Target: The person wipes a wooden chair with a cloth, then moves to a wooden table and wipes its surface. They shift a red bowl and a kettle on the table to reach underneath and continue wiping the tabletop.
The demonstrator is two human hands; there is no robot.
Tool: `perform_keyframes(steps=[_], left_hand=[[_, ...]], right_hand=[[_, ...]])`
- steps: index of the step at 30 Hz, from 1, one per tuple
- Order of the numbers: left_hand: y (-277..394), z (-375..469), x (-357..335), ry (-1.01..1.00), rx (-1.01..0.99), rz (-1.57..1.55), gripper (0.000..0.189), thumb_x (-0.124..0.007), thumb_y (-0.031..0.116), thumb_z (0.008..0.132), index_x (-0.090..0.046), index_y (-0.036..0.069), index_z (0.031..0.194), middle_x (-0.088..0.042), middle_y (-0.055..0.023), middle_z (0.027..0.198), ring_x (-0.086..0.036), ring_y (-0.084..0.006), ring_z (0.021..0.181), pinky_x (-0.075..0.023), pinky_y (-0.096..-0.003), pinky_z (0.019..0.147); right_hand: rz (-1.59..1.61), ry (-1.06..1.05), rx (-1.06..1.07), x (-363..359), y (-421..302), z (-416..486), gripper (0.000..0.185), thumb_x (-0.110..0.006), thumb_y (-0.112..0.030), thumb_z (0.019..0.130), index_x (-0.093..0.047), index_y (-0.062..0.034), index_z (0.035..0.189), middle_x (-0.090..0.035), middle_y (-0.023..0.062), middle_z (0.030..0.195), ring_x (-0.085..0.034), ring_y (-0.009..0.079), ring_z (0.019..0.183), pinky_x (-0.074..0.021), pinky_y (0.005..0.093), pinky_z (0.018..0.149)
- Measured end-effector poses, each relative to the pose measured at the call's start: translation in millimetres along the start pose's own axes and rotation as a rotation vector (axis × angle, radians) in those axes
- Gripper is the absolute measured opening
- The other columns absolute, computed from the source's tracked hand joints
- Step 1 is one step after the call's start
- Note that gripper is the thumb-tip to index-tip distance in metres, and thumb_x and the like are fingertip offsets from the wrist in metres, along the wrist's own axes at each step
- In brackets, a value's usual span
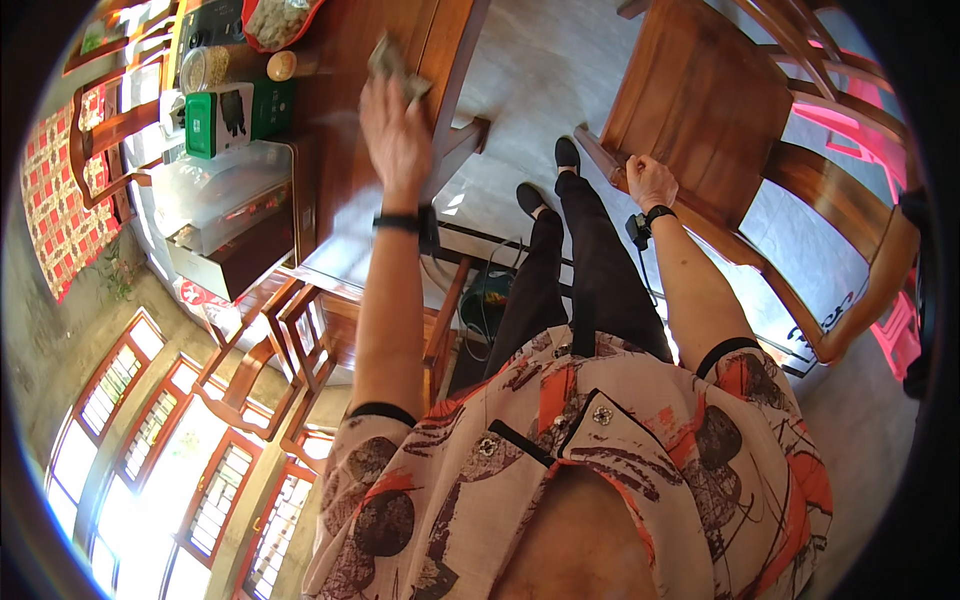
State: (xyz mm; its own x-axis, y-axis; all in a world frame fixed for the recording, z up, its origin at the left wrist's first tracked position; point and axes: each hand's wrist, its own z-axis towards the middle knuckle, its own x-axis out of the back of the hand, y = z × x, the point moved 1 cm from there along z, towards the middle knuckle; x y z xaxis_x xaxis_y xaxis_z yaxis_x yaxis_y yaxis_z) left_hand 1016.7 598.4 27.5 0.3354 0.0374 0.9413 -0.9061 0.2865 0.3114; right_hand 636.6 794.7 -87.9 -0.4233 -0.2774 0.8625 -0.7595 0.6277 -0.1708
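Observation:
My left hand (395,139) lies palm down on a grey-green cloth (394,66), its fingers over the cloth on the polished top of a wooden table (341,97), close to the table's long edge. A dark band circles that wrist. Over the front edge of a wooden chair's seat (694,105), my right hand (651,181) is curled with nothing visible in it; whether it touches the chair cannot be told. A dark strap with a small device is on the right wrist.
Left on the table stand a green box (217,120), a clear jar (206,69), a red tray (281,46) with pale lumps, and a large plastic-covered box (225,217). Wooden chairs (247,375) stand lower left. Cables hang near a dark bin (487,300) beside my legs. Pink plastic stools (862,135) are far right.

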Motion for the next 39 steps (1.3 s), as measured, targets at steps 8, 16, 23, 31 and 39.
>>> perform_keyframes(steps=[8, 16, 23, 31, 39], left_hand=[[-16, -180, 67, -0.124, 0.307, -0.021, 0.073, -0.043, 0.039, 0.106, -0.017, -0.004, 0.158, -0.012, -0.0319, 0.163, -0.010, -0.0501, 0.151, -0.0095, -0.0580, 0.122], [-18, -103, 80, -0.651, -0.293, 0.058, 0.080, -0.058, 0.015, 0.091, -0.018, -0.006, 0.156, -0.014, -0.0342, 0.162, -0.012, -0.0545, 0.149, -0.0125, -0.0631, 0.120], [45, 41, -2, -0.326, -0.338, 0.258, 0.069, -0.063, 0.023, 0.092, -0.036, 0.014, 0.156, -0.022, -0.0287, 0.162, -0.019, -0.0535, 0.148, -0.0222, -0.0634, 0.117], [73, 173, -51, -0.119, -0.540, 0.257, 0.058, -0.059, 0.028, 0.095, -0.046, 0.016, 0.151, -0.027, -0.0258, 0.161, -0.027, -0.0529, 0.144, -0.0276, -0.0616, 0.115], [121, 282, -93, 0.170, -0.824, 0.781, 0.079, -0.068, 0.026, 0.088, -0.034, -0.007, 0.151, -0.028, -0.0177, 0.162, -0.022, -0.0393, 0.151, -0.0193, -0.0507, 0.123]], right_hand=[[0.100, -0.013, -0.024, 5, -5, -7, 0.036, -0.053, -0.045, 0.093, -0.072, -0.0147, 0.087, -0.074, 0.0109, 0.088, -0.071, 0.0348, 0.087, -0.0560, 0.0462, 0.074], [0.120, 0.071, 0.051, 3, -8, -17, 0.031, -0.058, -0.040, 0.092, -0.067, -0.0123, 0.080, -0.072, 0.0087, 0.085, -0.069, 0.0319, 0.083, -0.0549, 0.0454, 0.070], [0.173, 0.143, 0.048, 1, -10, -24, 0.029, -0.059, -0.037, 0.089, -0.062, -0.0110, 0.076, -0.069, 0.0089, 0.081, -0.068, 0.0308, 0.082, -0.0551, 0.0446, 0.071], [0.164, 0.159, 0.073, -2, -14, -28, 0.025, -0.063, -0.034, 0.088, -0.064, -0.0107, 0.081, -0.069, 0.0074, 0.081, -0.067, 0.0295, 0.082, -0.0554, 0.0447, 0.070], [0.162, 0.186, 0.075, -5, -16, -25, 0.032, -0.059, -0.039, 0.090, -0.061, -0.0112, 0.075, -0.068, 0.0111, 0.077, -0.068, 0.0335, 0.079, -0.0542, 0.0485, 0.068]])
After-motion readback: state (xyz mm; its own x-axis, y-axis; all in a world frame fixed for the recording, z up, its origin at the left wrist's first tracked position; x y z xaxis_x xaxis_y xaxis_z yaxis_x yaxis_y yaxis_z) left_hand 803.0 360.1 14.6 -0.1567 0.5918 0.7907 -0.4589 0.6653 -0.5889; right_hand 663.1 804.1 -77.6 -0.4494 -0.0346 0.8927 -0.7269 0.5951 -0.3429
